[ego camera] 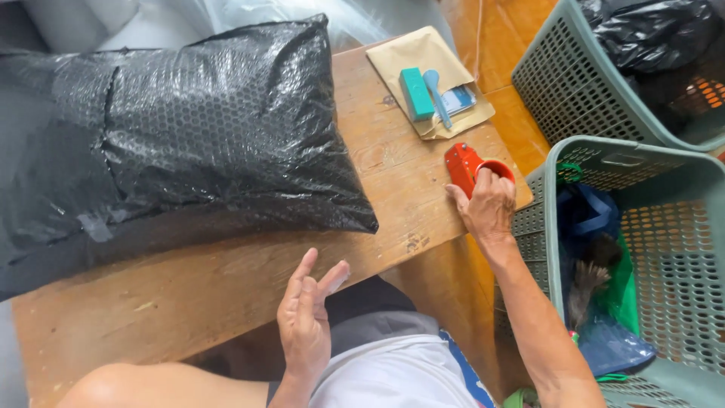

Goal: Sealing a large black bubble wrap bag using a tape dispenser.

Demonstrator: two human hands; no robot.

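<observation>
Head view: wooden table w/ black bubble-wrap parcel; right hand fingers grasping red tape dispenser, left hand released.

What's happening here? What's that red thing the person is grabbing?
A person sits at a low wooden table. Their right hand is on a red tape dispenser near the table's edge. Their left hand is open and holds nothing, just in front of a big parcel wrapped in black bubble wrap. Behind lie a brown envelope and a teal box. Green plastic baskets stand beside the table.
</observation>
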